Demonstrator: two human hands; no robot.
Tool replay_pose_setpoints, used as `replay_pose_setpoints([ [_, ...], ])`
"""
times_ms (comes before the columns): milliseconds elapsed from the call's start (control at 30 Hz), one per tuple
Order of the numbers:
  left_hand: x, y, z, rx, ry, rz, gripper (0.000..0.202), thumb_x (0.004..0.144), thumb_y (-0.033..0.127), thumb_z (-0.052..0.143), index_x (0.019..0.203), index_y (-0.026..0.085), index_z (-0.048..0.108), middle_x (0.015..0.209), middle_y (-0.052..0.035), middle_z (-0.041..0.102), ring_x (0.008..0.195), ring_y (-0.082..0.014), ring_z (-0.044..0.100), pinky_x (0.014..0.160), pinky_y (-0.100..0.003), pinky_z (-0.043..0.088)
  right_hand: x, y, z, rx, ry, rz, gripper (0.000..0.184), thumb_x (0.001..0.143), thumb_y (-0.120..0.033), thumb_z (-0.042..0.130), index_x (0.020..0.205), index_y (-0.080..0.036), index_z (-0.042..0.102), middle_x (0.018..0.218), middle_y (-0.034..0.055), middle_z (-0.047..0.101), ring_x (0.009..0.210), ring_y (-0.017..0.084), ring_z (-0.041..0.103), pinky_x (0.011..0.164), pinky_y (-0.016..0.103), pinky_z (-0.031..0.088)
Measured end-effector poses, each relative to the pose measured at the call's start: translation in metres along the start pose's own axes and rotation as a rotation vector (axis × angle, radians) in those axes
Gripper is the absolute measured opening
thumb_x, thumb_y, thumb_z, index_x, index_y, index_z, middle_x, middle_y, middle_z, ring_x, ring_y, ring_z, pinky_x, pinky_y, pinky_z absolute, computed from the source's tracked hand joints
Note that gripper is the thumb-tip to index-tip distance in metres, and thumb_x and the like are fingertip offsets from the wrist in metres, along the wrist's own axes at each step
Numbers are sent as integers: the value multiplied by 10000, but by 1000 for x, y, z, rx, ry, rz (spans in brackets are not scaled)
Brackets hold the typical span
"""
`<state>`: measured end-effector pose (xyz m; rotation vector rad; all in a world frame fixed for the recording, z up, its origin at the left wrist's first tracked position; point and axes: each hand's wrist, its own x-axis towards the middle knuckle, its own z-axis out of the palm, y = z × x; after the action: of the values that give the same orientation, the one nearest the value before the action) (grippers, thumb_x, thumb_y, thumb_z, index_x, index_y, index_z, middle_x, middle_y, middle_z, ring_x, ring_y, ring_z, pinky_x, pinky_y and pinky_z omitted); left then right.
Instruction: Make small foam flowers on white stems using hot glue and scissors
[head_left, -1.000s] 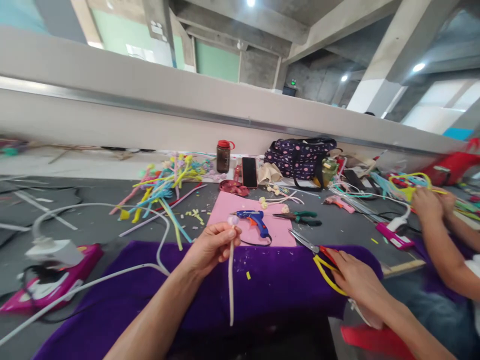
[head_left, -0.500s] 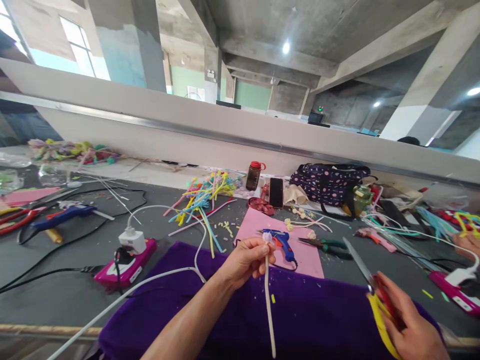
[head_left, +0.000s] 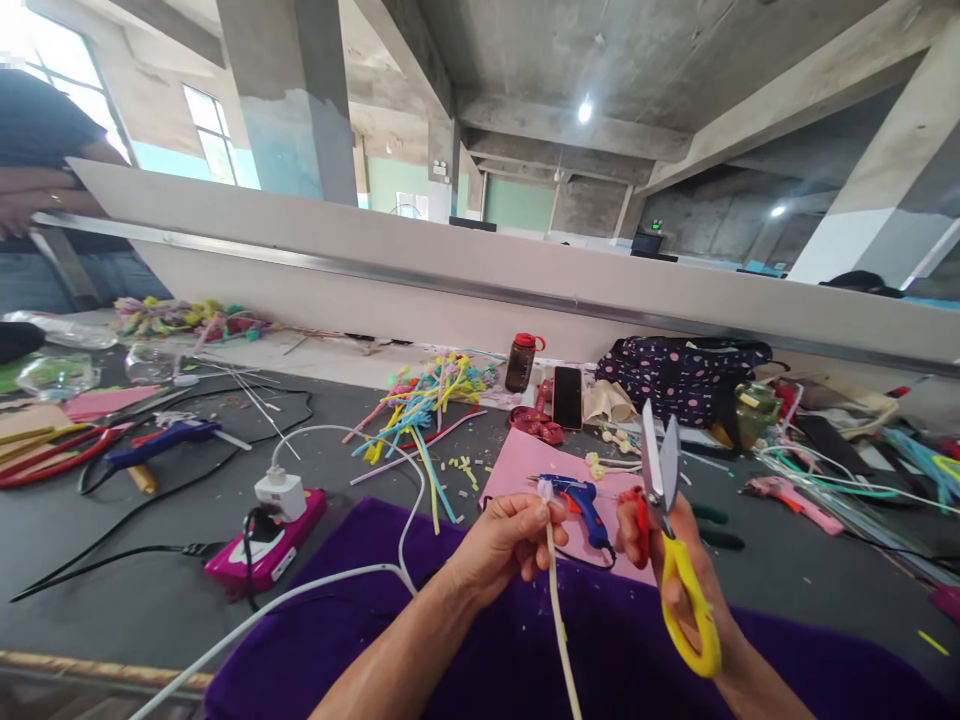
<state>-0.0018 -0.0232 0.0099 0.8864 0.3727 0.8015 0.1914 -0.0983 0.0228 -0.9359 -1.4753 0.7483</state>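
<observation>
My left hand [head_left: 517, 535] pinches a long cream fuzzy stem [head_left: 561, 635], perhaps a pipe cleaner, just below its small pale lilac tip [head_left: 545, 490]. The rest of the stem hangs down over the purple cloth [head_left: 337, 620]. To the right, my right hand [head_left: 686, 570] grips scissors [head_left: 671, 500] with one red and one yellow handle. Their blades point up and are parted, apart from the stem. Behind my left hand, a blue glue gun [head_left: 589, 505] lies on a pink sheet [head_left: 517, 460].
A bundle of coloured fuzzy stems [head_left: 427, 400] lies behind. Further back stand a brown bottle [head_left: 520, 365], a phone [head_left: 567, 398] and a patterned bag [head_left: 675, 375]. At left are a magenta power strip [head_left: 266, 550], cables and another glue gun [head_left: 161, 445]. A person [head_left: 52, 150] stands beyond the partition.
My right hand has brought the scissors left and up, closer to my left hand, and the blades have parted. My left hand keeps its pinch on the stem. The view has shifted slightly.
</observation>
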Motion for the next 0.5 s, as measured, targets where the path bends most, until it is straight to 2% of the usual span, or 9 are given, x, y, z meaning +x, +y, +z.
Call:
replay_pose_setpoints([
  [100,0,0,0,18,15,11,249,709,325,689,792,91,672,678,-59,671,440,-75,570,316,-130,343,12,0,1,-103,-82,-77,745,728,-695,478,1324,-282,311,802,5,431,669,157,424,694,329,443],
  [167,0,-1,0,44,21,28,237,718,318,681,807,99,676,693,-58,670,457,-80,577,327,-135,346,14,3,3,-160,-80,-89,680,753,-610,529,1305,-265,332,815,11,442,702,166,456,710,334,447],
  [267,0,-2,0,97,31,61,223,738,315,662,819,108,678,733,-66,674,496,-91,587,357,-145,361,12,14,9,-270,-43,-39,611,726,-368,626,1258,-269,343,904,25,483,758,172,488,692,310,450],
  [367,-1,-3,2,168,43,115,218,760,315,638,842,117,679,777,-75,678,540,-101,593,393,-156,376,6,22,15,-424,-33,15,625,656,-169,603,1227,-269,369,828,-10,481,674,144,459,612,268,428],
  [433,-2,-3,4,229,46,149,207,773,313,624,831,123,680,738,-60,671,537,-98,578,415,-163,384,3,23,16,-517,-64,-2,658,617,-125,597,1227,-263,393,792,-21,470,624,131,427,562,251,402],
  [500,-3,-2,6,288,51,179,202,784,315,611,789,125,679,652,-36,648,512,-90,548,434,-170,391,0,21,15,-572,-104,-47,688,609,-138,622,1247,-264,396,840,-7,485,649,138,441,576,259,411],
])
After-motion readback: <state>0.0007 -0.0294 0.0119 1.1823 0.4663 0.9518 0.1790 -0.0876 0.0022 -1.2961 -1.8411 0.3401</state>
